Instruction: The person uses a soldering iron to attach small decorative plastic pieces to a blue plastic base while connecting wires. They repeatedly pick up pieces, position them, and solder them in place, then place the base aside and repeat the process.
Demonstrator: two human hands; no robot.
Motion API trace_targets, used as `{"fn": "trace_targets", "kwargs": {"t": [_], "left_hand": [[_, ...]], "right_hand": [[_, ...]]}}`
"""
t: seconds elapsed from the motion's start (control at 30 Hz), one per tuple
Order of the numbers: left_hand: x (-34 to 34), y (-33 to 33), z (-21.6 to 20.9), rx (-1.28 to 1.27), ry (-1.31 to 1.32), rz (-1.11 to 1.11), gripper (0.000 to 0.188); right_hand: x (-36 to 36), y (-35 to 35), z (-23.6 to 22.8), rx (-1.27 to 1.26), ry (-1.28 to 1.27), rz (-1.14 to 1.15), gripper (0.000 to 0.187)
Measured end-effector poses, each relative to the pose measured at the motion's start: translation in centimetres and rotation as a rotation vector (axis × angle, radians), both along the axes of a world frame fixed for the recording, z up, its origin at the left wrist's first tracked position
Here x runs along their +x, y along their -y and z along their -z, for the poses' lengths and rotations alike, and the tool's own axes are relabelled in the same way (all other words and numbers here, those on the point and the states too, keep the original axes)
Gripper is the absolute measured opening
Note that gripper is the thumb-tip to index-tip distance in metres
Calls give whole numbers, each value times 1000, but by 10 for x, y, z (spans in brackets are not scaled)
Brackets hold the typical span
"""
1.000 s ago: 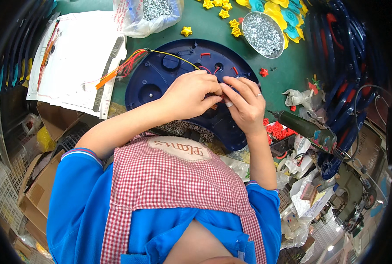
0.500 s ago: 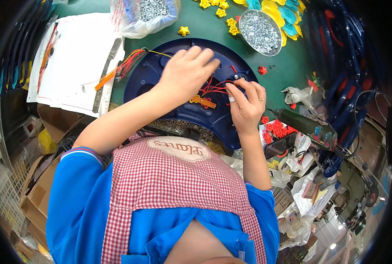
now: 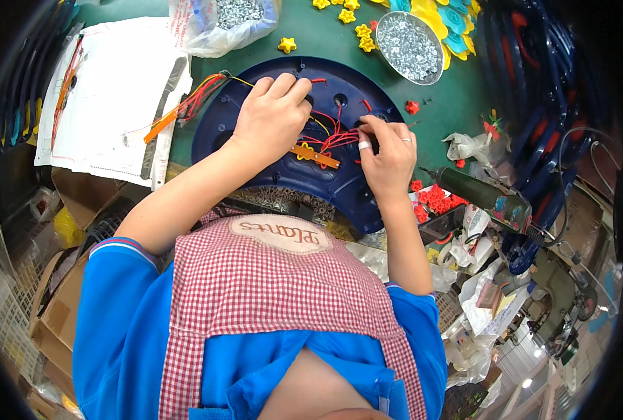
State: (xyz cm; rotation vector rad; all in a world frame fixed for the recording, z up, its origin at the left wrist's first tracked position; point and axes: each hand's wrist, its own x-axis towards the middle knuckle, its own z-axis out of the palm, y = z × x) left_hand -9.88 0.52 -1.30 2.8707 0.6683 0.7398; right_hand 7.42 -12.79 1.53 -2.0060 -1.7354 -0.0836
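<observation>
A dark blue curved plastic shell (image 3: 255, 171) lies in front of me with its hollow side up. An orange circuit strip (image 3: 316, 156) rests in it, and thin red wires (image 3: 337, 134) spread from the strip. My left hand (image 3: 273, 115) is over the shell's left half, fingers curled down and their tips hidden. My right hand (image 3: 388, 154) is at the shell's right side, thumb and forefinger closed on a red wire. A thin wire end shows beyond its knuckles. At the left, a bundle of red and yellow wires (image 3: 198, 99) with another orange strip overlaps the shell's edge.
White papers (image 3: 108, 98) lie at left. A bag of screws (image 3: 238, 14) and a metal bowl of screws (image 3: 409, 49) stand at the back, near yellow stars (image 3: 287, 45). At right are a green electric screwdriver (image 3: 479, 196), red star pieces (image 3: 441, 201) and stacked blue parts (image 3: 535, 140).
My left hand has moved left and slightly down, uncovering the middle of the shell and its wires. My right hand stays about where it was at the red wires.
</observation>
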Motion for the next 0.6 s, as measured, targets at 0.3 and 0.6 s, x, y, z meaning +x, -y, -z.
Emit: {"fn": "trace_targets", "kwargs": {"t": [0.3, 0.6], "left_hand": [[-3, -4, 0, -75, -6, 4, 16], [-37, -33, -46, -91, 117, 78, 14]], "right_hand": [[5, -13, -9, -204, 69, -57, 24], [6, -3, -31, 71, -210, 66, 14]]}}
